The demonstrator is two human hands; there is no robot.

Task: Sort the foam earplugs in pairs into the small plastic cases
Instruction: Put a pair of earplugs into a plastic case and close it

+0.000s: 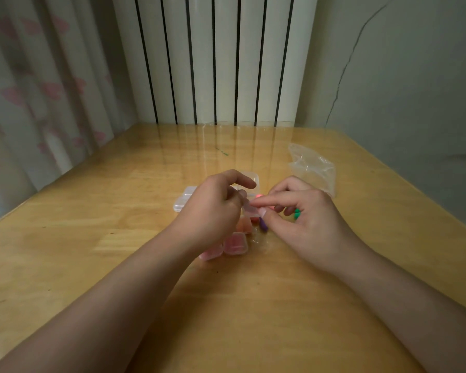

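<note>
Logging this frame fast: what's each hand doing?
Left hand: pinches small clear plastic case.
Right hand: pinches the same case.

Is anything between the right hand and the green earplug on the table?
Nothing separate. The green earplug lies on the table just beyond the right hand, whose own curled fingers partly hide it while pinching a small case with the left hand.

Cases (236, 244) half hidden beneath the left hand (213, 211); blurred small case (250, 210) between both grips.

Cases (228, 244) cluster mid-table (92, 238); plastic bag (314, 165) behind right; loose earplugs (296, 214) between.
</note>
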